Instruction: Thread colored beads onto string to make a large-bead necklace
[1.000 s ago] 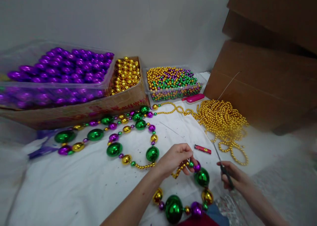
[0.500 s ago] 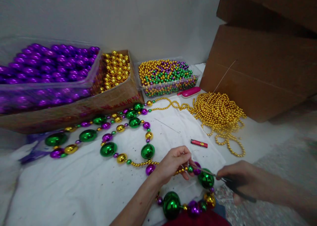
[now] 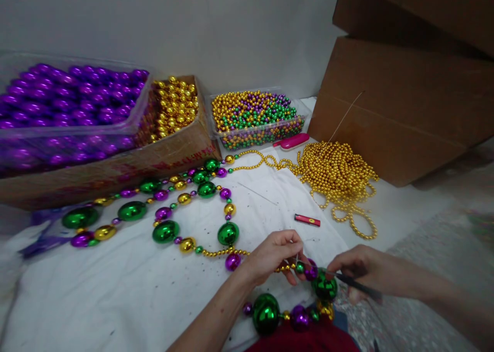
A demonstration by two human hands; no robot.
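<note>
You have one left hand (image 3: 280, 251), one right hand (image 3: 358, 268) and one dark-handled tool (image 3: 360, 284) in view, with two large green beads (image 3: 266, 313) near your hands. On the white cloth (image 3: 116, 290), count eight more of these beads and one red lighter (image 3: 307, 220); also count two thin wires (image 3: 257, 193) and one heap of gold strands (image 3: 335, 169). Beyond, you have two clear bins (image 3: 262, 126), one cardboard box (image 3: 173, 159) of gold beads (image 3: 175, 105), one pink object (image 3: 294, 141) and at least one brown carton (image 3: 393, 105).
</note>
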